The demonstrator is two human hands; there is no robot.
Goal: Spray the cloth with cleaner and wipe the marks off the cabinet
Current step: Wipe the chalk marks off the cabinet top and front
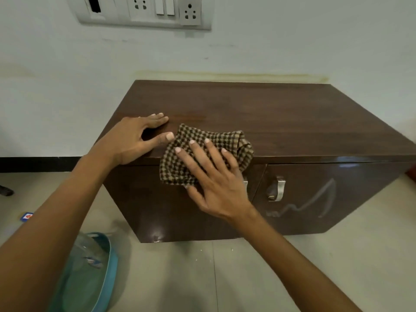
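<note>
Both hands are down on the dark brown wooden cabinet [258,113]. From my remote seat I see the right hand [213,176] spread flat, fingers splayed, pressing the brown-and-tan checked cloth [202,140] against the front edge of the cabinet top, at about 6 o'clock on that surface. It is not pinching the cloth, only pinning it under the palm. The left hand [135,138] lies open and flat at about 8 o'clock, thumb tip just beside the cloth's left edge, bracing.

I judge the cloth light, soft and limp: it is bunched into folds at its right side and one corner droops over the cabinet's front. It should slide easily on the glossy top, so palm pressure matters more than grip; for lifting I would gather the bunched folds at 3 o'clock.

A pale scribbled mark [310,203] shows on the right-hand door, beyond the metal handle [279,190]. A clear bottle in a teal tub [108,262] sits on the floor at 7 o'clock; whether it is the cleaner I cannot tell.
</note>
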